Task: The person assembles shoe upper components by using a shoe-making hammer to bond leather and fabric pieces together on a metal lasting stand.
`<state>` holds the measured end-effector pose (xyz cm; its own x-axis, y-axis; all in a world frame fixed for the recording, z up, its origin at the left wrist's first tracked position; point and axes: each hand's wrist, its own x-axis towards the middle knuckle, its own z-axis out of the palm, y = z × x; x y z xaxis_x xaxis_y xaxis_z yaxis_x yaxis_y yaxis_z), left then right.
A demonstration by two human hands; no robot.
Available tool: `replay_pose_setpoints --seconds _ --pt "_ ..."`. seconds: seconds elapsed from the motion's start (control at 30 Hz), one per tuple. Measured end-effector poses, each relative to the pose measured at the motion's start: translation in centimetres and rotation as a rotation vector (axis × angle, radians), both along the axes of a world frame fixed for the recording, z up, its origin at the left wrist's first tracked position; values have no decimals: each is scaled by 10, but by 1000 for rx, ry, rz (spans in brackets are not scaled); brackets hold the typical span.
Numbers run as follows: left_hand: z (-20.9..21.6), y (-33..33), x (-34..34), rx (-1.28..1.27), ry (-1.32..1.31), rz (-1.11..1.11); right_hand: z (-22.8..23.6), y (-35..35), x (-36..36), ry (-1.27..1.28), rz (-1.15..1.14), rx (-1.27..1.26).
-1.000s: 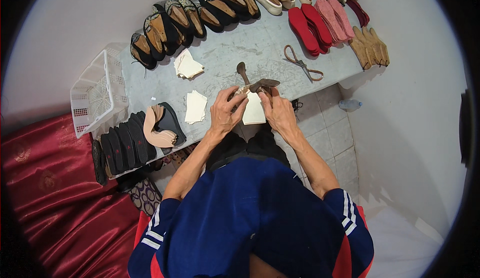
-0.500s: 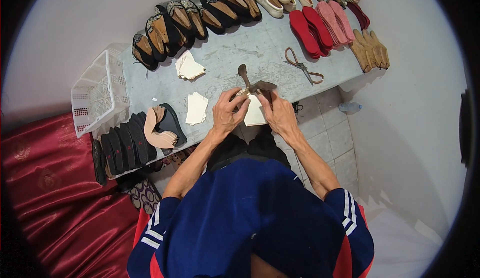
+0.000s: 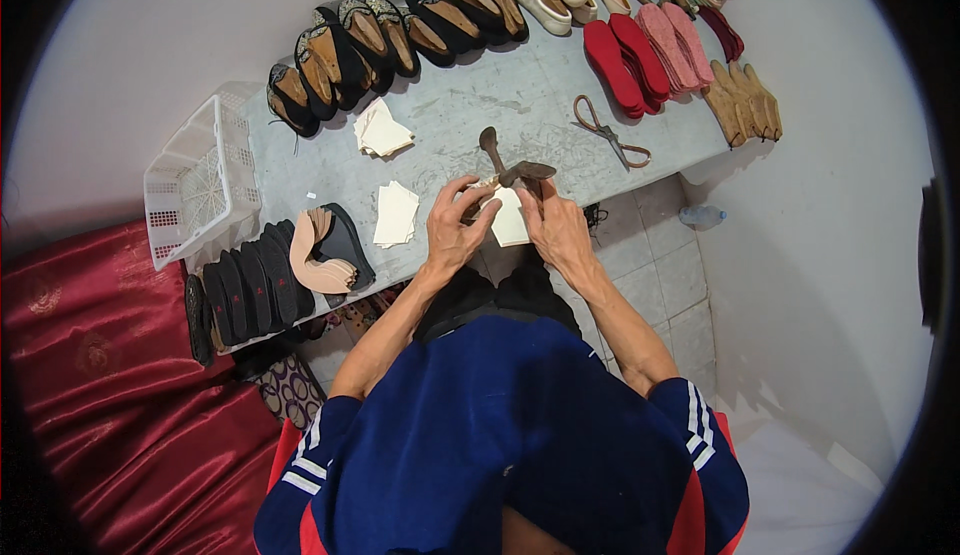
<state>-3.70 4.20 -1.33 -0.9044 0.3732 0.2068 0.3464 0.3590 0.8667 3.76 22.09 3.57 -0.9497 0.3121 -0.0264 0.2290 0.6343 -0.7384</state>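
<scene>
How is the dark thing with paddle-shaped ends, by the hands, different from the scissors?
The dark paddle-ended tool has broad, rounded ends, while the scissors have loop handles spread far apart.
The tool is between the left hand and right hand; the scissors lie untouched on the table.
Both look brownish in places.

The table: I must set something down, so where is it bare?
The widest bare patch lies between black shoes, upper paper stack, scissors and red insoles. A smaller one, holding a white scrap, lies between white basket and lower paper stack. Crowded: the far edge, the near-left corner, and around the left hand and right hand.
</scene>
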Motion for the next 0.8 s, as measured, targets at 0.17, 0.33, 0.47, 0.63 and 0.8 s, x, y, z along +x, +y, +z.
replay_pose_setpoints --seconds 0.17,0.33,0.47,0.63,0.8 --pt "0 -4 -4 -49 136 -52 -8 5 1 -32 14 -8" --pt "0 -5 -6 -82 169 -76 5 9 -2 12 32 -58" --pt "-2 -4 -6 -66 178 -73 12 3 3 -27 58 7" --pt "-3 -3 -6 -64 159 -65 4 3 4 117 55 -51" --pt "-4 -2 -13 -65 201 -93 9 1 1 42 36 -20"
